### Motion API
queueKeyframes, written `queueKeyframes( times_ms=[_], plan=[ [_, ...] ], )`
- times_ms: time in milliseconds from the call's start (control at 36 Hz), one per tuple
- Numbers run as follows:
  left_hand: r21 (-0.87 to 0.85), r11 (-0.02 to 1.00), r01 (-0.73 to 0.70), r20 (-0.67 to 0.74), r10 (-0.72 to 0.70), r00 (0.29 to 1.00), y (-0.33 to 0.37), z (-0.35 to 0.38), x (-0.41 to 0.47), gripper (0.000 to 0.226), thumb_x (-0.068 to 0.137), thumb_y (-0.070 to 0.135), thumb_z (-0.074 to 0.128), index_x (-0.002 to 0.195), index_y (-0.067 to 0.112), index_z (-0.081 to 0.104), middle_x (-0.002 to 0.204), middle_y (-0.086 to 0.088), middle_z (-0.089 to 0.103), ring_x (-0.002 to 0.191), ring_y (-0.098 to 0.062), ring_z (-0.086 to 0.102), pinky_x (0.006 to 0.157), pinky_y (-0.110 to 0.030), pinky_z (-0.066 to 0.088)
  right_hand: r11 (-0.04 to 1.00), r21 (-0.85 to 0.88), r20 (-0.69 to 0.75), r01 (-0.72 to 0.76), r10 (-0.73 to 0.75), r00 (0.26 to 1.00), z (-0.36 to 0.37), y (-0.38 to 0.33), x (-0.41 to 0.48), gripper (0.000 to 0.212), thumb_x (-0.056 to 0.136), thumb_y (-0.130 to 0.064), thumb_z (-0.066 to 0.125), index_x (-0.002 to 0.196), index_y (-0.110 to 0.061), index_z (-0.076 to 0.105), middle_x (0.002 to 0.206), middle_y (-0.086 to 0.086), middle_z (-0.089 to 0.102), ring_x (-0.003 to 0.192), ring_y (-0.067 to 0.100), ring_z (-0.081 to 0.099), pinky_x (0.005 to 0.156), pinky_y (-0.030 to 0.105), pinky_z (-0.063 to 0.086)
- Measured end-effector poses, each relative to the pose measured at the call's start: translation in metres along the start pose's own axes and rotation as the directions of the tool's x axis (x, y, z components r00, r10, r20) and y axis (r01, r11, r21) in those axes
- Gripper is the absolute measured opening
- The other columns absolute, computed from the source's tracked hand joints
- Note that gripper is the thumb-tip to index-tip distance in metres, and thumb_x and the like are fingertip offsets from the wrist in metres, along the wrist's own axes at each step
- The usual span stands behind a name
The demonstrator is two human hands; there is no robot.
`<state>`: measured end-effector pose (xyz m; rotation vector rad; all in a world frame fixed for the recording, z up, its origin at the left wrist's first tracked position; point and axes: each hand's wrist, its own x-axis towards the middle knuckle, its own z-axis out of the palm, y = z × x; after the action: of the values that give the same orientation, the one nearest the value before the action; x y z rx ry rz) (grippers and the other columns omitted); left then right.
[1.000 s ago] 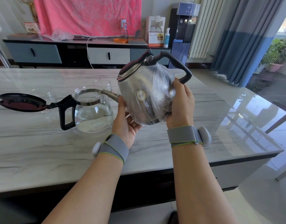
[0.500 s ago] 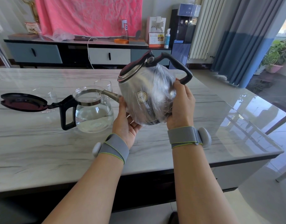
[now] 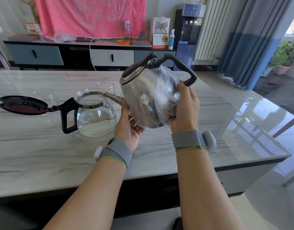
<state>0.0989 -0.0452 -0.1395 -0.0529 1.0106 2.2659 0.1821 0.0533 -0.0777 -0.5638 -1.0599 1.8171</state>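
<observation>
Both hands hold the work between them. The left hand [image 3: 128, 125] cups the lower near side of the steel kettle [image 3: 139, 87], thumb up along the wall beside the spout root. The right hand [image 3: 184, 107] wraps the far side of the body, fingers curled just under the foot of the black handle [image 3: 186, 68], which is left unused. The kettle hangs in the air above the table [image 3: 43, 155], tipped to the left, and its spout [image 3: 113, 96] reaches over the rim of the glass pot [image 3: 96, 117]. Whether a stream is running cannot be made out.

Handling: the kettle's body is rigid metal under a loose plastic film, probably slick and apt to slide under the palms. Its weight depends on a fill that is hidden. The handle looks the surer hold. The glass pot, part full of water, is fragile, so the spout should not knock its rim.

Room: the hinged lid [image 3: 21, 105] lies open to the left, and two glass cups [image 3: 105, 86] stand just behind the pot. Bare tabletop lies in front and to the right, with the table edges well apart from the work.
</observation>
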Motion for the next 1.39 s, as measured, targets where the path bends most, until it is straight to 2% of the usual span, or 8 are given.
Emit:
queueKeyframes(
  times_ms=[222,333,500,694,861,1000,1139,1389],
  plan=[
    [-0.006,1.000,0.001,-0.002,-0.001,1.000,-0.0001,-0.0002,-0.0001,0.056,0.084,0.061,0.068,0.111,0.013,0.069,0.088,-0.004,0.077,0.080,-0.017,0.075,0.065,-0.033,0.061,1.000,0.001,0.000,-0.001,0.001,1.000,-0.0001,-0.0008,-0.0006,0.019,0.101,-0.016,0.064,0.089,-0.022,0.079,0.088,-0.005,0.069,0.098,0.020,0.062,0.092,0.038,0.053],
    [-0.007,1.000,0.000,0.005,0.000,1.000,0.0003,-0.0006,-0.0003,0.056,0.084,0.062,0.068,0.111,0.013,0.069,0.087,-0.004,0.077,0.080,-0.016,0.076,0.066,-0.033,0.061,1.000,-0.006,0.001,0.003,-0.003,1.000,0.0005,-0.0002,-0.0011,0.020,0.100,-0.018,0.066,0.087,-0.025,0.080,0.094,-0.003,0.070,0.103,0.021,0.063,0.104,0.046,0.054],
    [-0.001,1.000,-0.005,0.002,0.005,1.000,0.0000,-0.0006,-0.0002,0.055,0.085,0.062,0.067,0.110,0.013,0.070,0.088,-0.004,0.078,0.081,-0.017,0.076,0.068,-0.034,0.062,1.000,-0.005,0.003,0.001,-0.001,1.000,-0.0001,-0.0005,-0.0006,0.021,0.100,-0.018,0.065,0.086,-0.025,0.079,0.091,-0.004,0.069,0.100,0.021,0.062,0.094,0.040,0.052],
    [-0.007,1.000,-0.012,0.007,0.012,1.000,0.0002,-0.0007,-0.0009,0.053,0.085,0.061,0.067,0.108,0.013,0.070,0.086,-0.004,0.077,0.080,-0.017,0.076,0.069,-0.034,0.062,1.000,-0.003,-0.003,-0.006,0.006,1.000,0.0010,-0.0009,-0.0025,0.018,0.100,-0.018,0.065,0.090,-0.024,0.080,0.095,-0.003,0.070,0.103,0.021,0.063,0.109,0.051,0.052],
    [-0.010,1.000,-0.007,0.000,0.007,1.000,0.0005,-0.0005,-0.0013,0.053,0.086,0.060,0.066,0.109,0.013,0.070,0.090,-0.005,0.078,0.086,-0.019,0.075,0.070,-0.035,0.063,1.000,0.022,-0.001,-0.006,0.006,1.000,0.0009,-0.0018,-0.0020,0.017,0.101,-0.016,0.064,0.093,-0.020,0.078,0.090,-0.004,0.069,0.099,0.020,0.062,0.093,0.039,0.052],
    [-0.005,1.000,-0.001,0.001,0.001,1.000,0.0002,-0.0005,-0.0006,0.055,0.085,0.062,0.066,0.111,0.013,0.070,0.093,-0.005,0.077,0.089,-0.020,0.075,0.072,-0.036,0.062,1.000,0.012,0.003,-0.017,0.017,1.000,0.0007,-0.0027,-0.0030,0.016,0.102,-0.016,0.063,0.096,-0.019,0.078,0.087,-0.007,0.070,0.096,0.017,0.063,0.091,0.036,0.053],
    [-0.008,1.000,-0.003,0.010,0.004,1.000,-0.0001,-0.0013,-0.0007,0.055,0.085,0.062,0.067,0.111,0.013,0.070,0.093,-0.005,0.078,0.087,-0.019,0.075,0.073,-0.036,0.062,1.000,0.009,0.003,-0.028,0.028,1.000,0.0011,-0.0038,-0.0037,0.016,0.102,-0.017,0.063,0.099,-0.020,0.078,0.095,-0.005,0.072,0.101,0.018,0.066,0.105,0.045,0.055],
    [-0.017,1.000,0.002,-0.002,-0.002,1.000,0.0005,-0.0018,-0.0018,0.058,0.083,0.061,0.069,0.113,0.011,0.070,0.095,-0.007,0.078,0.086,-0.020,0.076,0.068,-0.035,0.062,0.999,0.011,0.001,-0.033,0.033,0.999,0.0014,-0.0023,-0.0031,0.018,0.102,-0.018,0.063,0.095,-0.021,0.079,0.094,-0.005,0.073,0.101,0.019,0.066,0.107,0.048,0.054]
  ],
)
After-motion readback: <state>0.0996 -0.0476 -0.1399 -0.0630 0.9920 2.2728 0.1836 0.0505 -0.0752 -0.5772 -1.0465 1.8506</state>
